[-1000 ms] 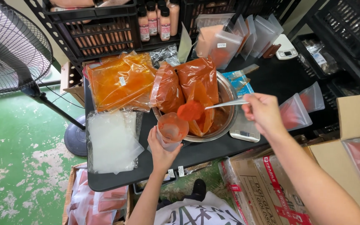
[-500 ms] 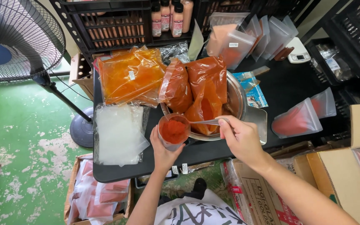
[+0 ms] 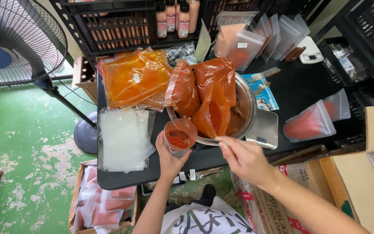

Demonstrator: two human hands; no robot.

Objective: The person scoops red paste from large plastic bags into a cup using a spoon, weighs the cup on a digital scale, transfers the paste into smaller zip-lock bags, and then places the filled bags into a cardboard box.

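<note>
My left hand (image 3: 169,157) holds a small clear pouch (image 3: 179,138) upright and open, with red powder in its bottom. A metal spoon (image 3: 205,140) rests in my right hand (image 3: 244,158), its bowl at the pouch mouth. Just behind them stands a steel bowl (image 3: 246,104) holding large plastic bags of red powder (image 3: 213,93), set on a small scale (image 3: 265,130) on the black table (image 3: 299,86).
A stack of empty clear pouches (image 3: 123,138) lies left of the bowl, orange bags (image 3: 135,78) behind it. Filled pouches (image 3: 310,123) stand at right. Cardboard boxes (image 3: 351,182) sit at right, a floor fan (image 3: 9,43) at left, black crates (image 3: 113,26) behind.
My right hand has moved from the right of the bowl down to the pouch, bringing the spoon to its mouth. Red powder now lies in the pouch.
</note>
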